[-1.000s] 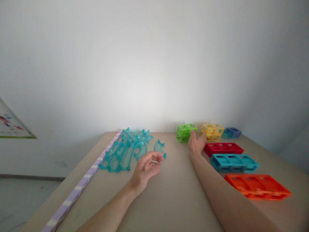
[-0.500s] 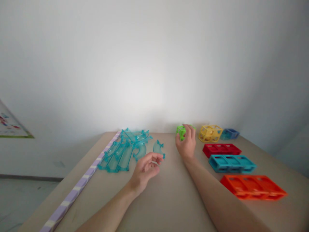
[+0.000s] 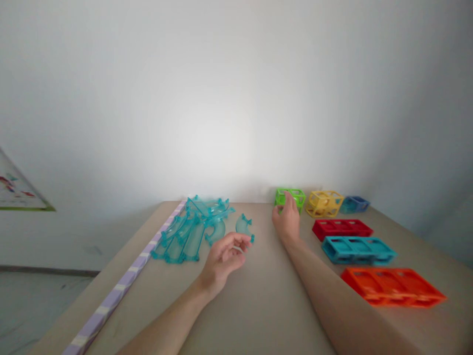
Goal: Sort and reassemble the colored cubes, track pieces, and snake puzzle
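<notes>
Right hand (image 3: 287, 221) at green block (image 3: 295, 196), near back table edge (image 3: 263, 205); room leftward.

Left hand (image 3: 223, 255) half-curled, thumb apart from fingers; right hand (image 3: 288, 223) farther forward, thumb outward, its grip rather unclear.

At the back, a pale wall (image 3: 229, 108), brightest toward the middle, shaded at right. On it at far left, a partly visible poster (image 3: 18, 197) with a green lower border. Below, a dark skirting strip (image 3: 51, 271) along the floor (image 3: 37, 310). Down the left edge of the beige bench (image 3: 258, 315), a purple-and-white banded trim (image 3: 121, 286); beside it, a heap of translucent teal channel pieces (image 3: 192, 241). At right, from near to far: an orange frame (image 3: 393, 283), a turquoise frame (image 3: 355, 247), a red frame (image 3: 342, 231), roughly parallel. Beyond, near the wall, a yellow frame (image 3: 323, 202), with a dark blue frame (image 3: 357, 203) to its right.
</notes>
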{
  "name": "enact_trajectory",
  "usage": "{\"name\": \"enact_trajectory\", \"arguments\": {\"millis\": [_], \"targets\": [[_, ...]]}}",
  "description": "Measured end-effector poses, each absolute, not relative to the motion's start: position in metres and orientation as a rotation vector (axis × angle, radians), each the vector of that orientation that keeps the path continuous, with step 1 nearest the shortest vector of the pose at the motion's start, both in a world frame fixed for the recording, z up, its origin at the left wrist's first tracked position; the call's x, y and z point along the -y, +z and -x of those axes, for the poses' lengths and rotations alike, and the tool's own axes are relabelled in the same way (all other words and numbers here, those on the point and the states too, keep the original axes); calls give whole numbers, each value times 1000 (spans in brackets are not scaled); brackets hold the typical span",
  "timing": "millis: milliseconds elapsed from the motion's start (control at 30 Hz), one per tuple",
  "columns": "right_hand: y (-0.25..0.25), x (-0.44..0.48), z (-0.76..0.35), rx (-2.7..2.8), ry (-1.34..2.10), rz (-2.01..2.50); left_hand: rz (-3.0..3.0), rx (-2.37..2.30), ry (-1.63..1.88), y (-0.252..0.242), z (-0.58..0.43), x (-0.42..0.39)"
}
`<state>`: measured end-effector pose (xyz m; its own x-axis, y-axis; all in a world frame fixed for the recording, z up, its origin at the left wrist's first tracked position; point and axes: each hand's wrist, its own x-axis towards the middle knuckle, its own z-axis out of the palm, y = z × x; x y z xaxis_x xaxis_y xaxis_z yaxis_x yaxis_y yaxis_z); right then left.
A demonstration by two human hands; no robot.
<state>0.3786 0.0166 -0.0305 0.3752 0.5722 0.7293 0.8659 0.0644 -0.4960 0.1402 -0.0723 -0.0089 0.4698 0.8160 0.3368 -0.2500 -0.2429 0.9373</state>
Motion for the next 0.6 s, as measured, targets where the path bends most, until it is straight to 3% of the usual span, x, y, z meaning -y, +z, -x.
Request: {"name": "enact_trajectory", "arguments": {"millis": [300, 600], "targets": [[-25, -10, -377, 1283, -371, 1697, -1494, -522, 1077, -9, -140, 72], [-27, -12, -389, 980, -163, 1926, -1488, -519, 1078, -7, -140, 73]]}}
